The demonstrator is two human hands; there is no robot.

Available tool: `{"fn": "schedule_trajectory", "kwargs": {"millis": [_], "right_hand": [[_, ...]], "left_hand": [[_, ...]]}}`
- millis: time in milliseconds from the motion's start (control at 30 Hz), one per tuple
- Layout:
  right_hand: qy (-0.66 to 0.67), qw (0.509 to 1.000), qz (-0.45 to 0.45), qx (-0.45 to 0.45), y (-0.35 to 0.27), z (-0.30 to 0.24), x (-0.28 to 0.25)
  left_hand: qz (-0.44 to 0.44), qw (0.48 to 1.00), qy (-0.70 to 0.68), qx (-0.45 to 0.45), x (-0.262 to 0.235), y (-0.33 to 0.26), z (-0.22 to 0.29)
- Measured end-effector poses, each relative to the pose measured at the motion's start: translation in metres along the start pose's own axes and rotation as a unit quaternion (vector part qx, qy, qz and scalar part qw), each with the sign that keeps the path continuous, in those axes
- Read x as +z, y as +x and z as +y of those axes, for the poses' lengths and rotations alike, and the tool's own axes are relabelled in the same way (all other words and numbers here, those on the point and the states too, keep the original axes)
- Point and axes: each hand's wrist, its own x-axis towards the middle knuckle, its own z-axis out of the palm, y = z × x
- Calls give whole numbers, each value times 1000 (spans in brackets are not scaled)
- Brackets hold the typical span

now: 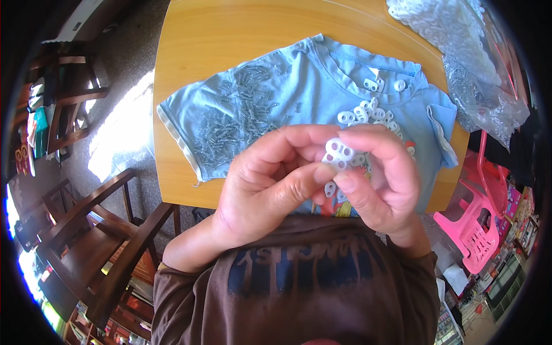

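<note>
My left hand (259,187) and my right hand (388,178) meet over the front of a light blue T-shirt (299,66). Between their thumbs and fingertips they pinch a small white plastic piece with several round holes (339,150). Whether a spring sits inside it is hidden by the fingers. Beyond my fingers, a cluster of similar white pieces (371,112) lies on the shirt, and a few more show below my hands. Many small metal coil springs (241,109) are spread over the shirt's left side.
Under the shirt is a yellow wooden table (230,26). Clear plastic bags hold white pieces (443,26) and springs (477,95) at the far right corner. A pink plastic chair (480,230) stands to the right, a dark wooden armchair (103,247) to the left.
</note>
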Motion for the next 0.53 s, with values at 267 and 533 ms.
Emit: {"fn": "schedule_trajectory", "kwargs": {"millis": [267,533], "right_hand": [[-79,985,-89,-127,9,-4,-4],[-47,990,-90,-102,4,-1,-3]], "left_hand": [[-4,999,-19,34,6,-6,-4],[-16,998,4,60,6,-9,-13]]}}
